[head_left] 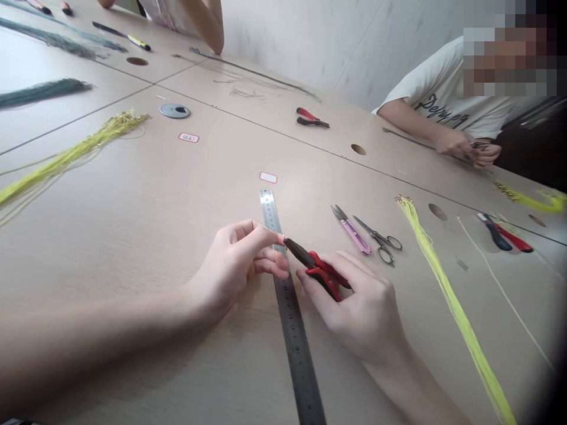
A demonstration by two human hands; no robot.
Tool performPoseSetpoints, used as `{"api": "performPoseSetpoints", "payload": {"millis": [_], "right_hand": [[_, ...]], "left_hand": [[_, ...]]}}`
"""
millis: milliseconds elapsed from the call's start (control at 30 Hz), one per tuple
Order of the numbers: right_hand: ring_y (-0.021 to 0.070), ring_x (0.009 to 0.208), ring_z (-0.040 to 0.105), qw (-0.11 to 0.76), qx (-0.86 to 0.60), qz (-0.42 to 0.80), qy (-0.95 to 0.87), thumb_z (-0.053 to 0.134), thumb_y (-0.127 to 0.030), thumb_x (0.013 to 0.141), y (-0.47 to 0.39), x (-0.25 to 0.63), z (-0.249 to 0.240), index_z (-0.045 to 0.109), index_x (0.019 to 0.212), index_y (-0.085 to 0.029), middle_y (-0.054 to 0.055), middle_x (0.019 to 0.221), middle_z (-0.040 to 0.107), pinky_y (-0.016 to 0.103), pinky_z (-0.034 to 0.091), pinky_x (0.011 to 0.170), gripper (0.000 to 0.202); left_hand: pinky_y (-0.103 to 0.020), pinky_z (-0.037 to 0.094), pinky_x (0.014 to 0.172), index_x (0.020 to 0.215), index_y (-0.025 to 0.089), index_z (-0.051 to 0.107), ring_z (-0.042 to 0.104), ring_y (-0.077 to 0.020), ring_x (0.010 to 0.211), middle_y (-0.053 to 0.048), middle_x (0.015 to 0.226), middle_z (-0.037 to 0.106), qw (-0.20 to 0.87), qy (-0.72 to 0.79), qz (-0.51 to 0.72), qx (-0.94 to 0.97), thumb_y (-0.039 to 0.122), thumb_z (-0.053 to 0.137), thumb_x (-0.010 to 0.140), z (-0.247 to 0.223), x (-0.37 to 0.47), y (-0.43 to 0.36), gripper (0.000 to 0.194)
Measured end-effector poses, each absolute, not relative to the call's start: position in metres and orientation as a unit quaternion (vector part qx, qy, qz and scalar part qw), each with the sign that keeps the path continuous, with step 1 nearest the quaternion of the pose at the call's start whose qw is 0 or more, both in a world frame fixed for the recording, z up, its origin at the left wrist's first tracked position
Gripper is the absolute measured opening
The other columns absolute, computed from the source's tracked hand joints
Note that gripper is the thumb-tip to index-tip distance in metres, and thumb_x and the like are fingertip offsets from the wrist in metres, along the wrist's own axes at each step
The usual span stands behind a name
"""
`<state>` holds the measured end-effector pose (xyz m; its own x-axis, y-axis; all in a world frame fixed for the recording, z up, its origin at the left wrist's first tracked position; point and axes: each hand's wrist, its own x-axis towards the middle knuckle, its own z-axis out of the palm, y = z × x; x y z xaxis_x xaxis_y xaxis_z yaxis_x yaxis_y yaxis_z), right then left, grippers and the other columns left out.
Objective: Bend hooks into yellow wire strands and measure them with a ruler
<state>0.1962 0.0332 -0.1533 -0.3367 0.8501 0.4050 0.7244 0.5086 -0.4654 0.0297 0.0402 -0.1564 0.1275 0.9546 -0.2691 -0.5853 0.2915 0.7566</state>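
My right hand point(358, 301) is closed round the red and black handles of a pair of pliers point(302, 252). The plier tips point left and meet the fingertips of my left hand point(239, 260). Thumb and forefinger of that hand are pinched on something tiny at the tips, too small to make out. Beneath both hands a steel ruler point(295, 342) lies lengthwise on the table. Right of the pliers lie pink thread snips point(353, 231) and a pair of dark scissors point(380, 237).
A bundle of yellow cords point(447, 283) lies at right, another yellow bundle point(71, 159) at left. Beyond are a blank label point(268, 177), a round grey lid point(175, 111), more red pliers point(312, 118) and a utility knife point(124, 36). A co-worker's hands point(469, 147) work at far right.
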Motion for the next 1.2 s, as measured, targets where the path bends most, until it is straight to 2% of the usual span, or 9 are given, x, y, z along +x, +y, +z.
{"api": "performPoseSetpoints", "payload": {"millis": [133, 233, 433, 633, 767, 900, 1033, 1133, 1200], "right_hand": [[0.0081, 0.051, 0.043, 0.309, -0.485, 0.078, -0.814, 0.058, -0.021, 0.078, 0.0328, 0.1960, -0.1530, 0.058, 0.073, -0.015, -0.003, 0.060, 0.046, 0.020, 0.037, 0.046, 0.007], [0.0085, 0.051, 0.044, 0.316, -0.482, 0.072, -0.814, 0.058, -0.021, 0.078, 0.0330, 0.1959, -0.1526, 0.059, 0.074, -0.015, -0.002, 0.060, 0.047, 0.020, 0.038, 0.047, 0.008], [0.0093, 0.052, 0.047, 0.323, -0.492, 0.090, -0.803, 0.058, -0.022, 0.078, 0.0337, 0.1966, -0.1522, 0.060, 0.075, -0.017, -0.002, 0.062, 0.051, 0.021, 0.040, 0.047, 0.006], [0.0102, 0.053, 0.049, 0.327, -0.505, 0.114, -0.790, 0.059, -0.025, 0.079, 0.0323, 0.1966, -0.1509, 0.061, 0.079, -0.018, -0.001, 0.062, 0.053, 0.021, 0.043, 0.048, 0.008], [0.0094, 0.050, 0.045, 0.320, -0.502, 0.116, -0.795, 0.057, -0.026, 0.080, 0.0315, 0.1965, -0.1496, 0.059, 0.076, -0.017, -0.002, 0.060, 0.049, 0.022, 0.040, 0.046, 0.010], [0.0106, 0.053, 0.048, 0.321, -0.513, 0.101, -0.789, 0.057, -0.027, 0.080, 0.0324, 0.1991, -0.1490, 0.057, 0.073, -0.018, -0.001, 0.061, 0.051, 0.022, 0.041, 0.047, 0.012], [0.0106, 0.053, 0.048, 0.335, -0.516, 0.086, -0.783, 0.058, -0.028, 0.080, 0.0341, 0.2009, -0.1492, 0.058, 0.075, -0.017, -0.001, 0.060, 0.051, 0.022, 0.041, 0.046, 0.012], [0.0103, 0.051, 0.047, 0.344, -0.521, 0.076, -0.778, 0.059, -0.029, 0.080, 0.0352, 0.2008, -0.1490, 0.058, 0.075, -0.018, -0.002, 0.059, 0.050, 0.021, 0.040, 0.045, 0.012], [0.0101, 0.051, 0.046, 0.350, -0.527, 0.073, -0.771, 0.059, -0.030, 0.079, 0.0359, 0.2006, -0.1489, 0.058, 0.075, -0.018, -0.002, 0.059, 0.050, 0.022, 0.040, 0.044, 0.012]], "left_hand": [[-0.015, 0.052, 0.050, 0.056, 0.013, 0.059, 0.059, -0.0088, 0.050, 0.000, 0.051, 0.058, 0.710, 0.376, 0.547, 0.236, 0.012, 0.057, 0.073, -0.1553, 0.0293, 0.0408, 0.017], [-0.014, 0.051, 0.049, 0.055, 0.011, 0.059, 0.059, -0.0079, 0.049, -0.001, 0.057, 0.059, 0.705, 0.388, 0.554, 0.214, 0.009, 0.056, 0.071, -0.1548, 0.0302, 0.0429, 0.016], [-0.015, 0.048, 0.041, 0.057, 0.011, 0.059, 0.057, -0.0080, 0.045, -0.001, 0.063, 0.061, 0.723, 0.367, 0.546, 0.210, 0.012, 0.055, 0.071, -0.1564, 0.0292, 0.0468, 0.015], [-0.013, 0.035, 0.027, 0.055, 0.012, 0.061, 0.043, -0.0056, 0.025, -0.001, 0.041, 0.054, 0.755, 0.386, 0.459, 0.266, 0.025, 0.052, 0.075, -0.1551, 0.0263, 0.0444, 0.026], [-0.012, 0.032, 0.024, 0.054, 0.013, 0.060, 0.041, -0.0068, 0.021, 0.000, 0.033, 0.049, 0.737, 0.421, 0.462, 0.257, 0.020, 0.052, 0.072, -0.1531, 0.0256, 0.0442, 0.021], [-0.011, 0.029, 0.022, 0.051, 0.012, 0.059, 0.042, -0.0051, 0.023, -0.003, 0.043, 0.057, 0.721, 0.413, 0.509, 0.226, 0.016, 0.053, 0.068, -0.1529, 0.0255, 0.0447, 0.018], [-0.010, 0.029, 0.021, 0.056, 0.011, 0.057, 0.056, -0.0083, 0.038, -0.006, 0.066, 0.062, 0.708, 0.416, 0.530, 0.210, 0.016, 0.056, 0.069, -0.1544, 0.0262, 0.0452, 0.014], [-0.011, 0.031, 0.022, 0.071, 0.014, 0.056, 0.056, -0.0072, 0.039, -0.002, 0.077, 0.062, 0.717, 0.410, 0.519, 0.218, 0.018, 0.058, 0.072, -0.1530, 0.0269, 0.0452, 0.005], [-0.011, 0.032, 0.022, 0.079, 0.017, 0.056, 0.053, -0.0053, 0.037, 0.000, 0.083, 0.062, 0.735, 0.401, 0.493, 0.236, 0.021, 0.060, 0.075, -0.1507, 0.0273, 0.0443, 0.007]]}}
